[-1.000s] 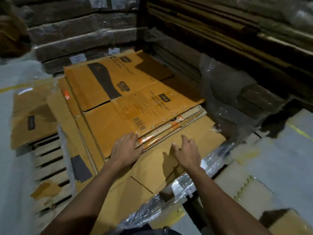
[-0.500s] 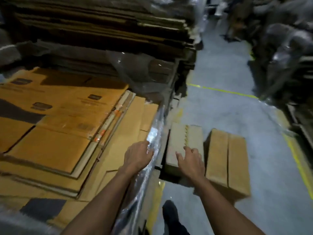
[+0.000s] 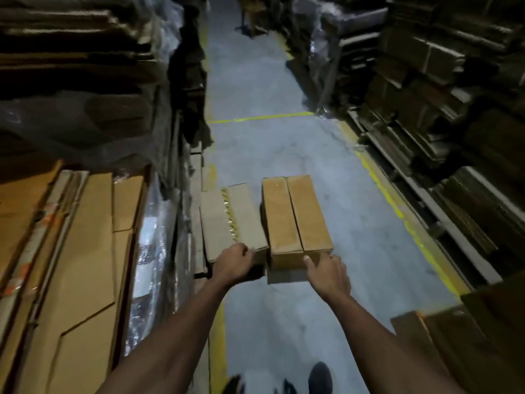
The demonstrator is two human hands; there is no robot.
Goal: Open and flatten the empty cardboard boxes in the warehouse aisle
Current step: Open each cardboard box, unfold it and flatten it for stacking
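Down on the grey aisle floor (image 3: pixel 284 155), two closed cardboard boxes, closer now than half a second ago: grey box (image 3: pixel 227 223) left, brown box (image 3: pixel 295 217) touching it. Left hand (image 3: pixel 233 264) with fingers curled at the grey box's near edge, right hand (image 3: pixel 326 273) loosely spread before the brown box; actual contact unclear. Flattened cardboard (image 3: pixel 79 251) at left, stacks (image 3: pixel 443 95) along the yellow-lined right side.

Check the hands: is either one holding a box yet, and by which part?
Left hand is at the near end of the grey box, fingers curled at its near edge; a firm grip can't be confirmed. Right hand reaches the brown box's near end, holding nothing.
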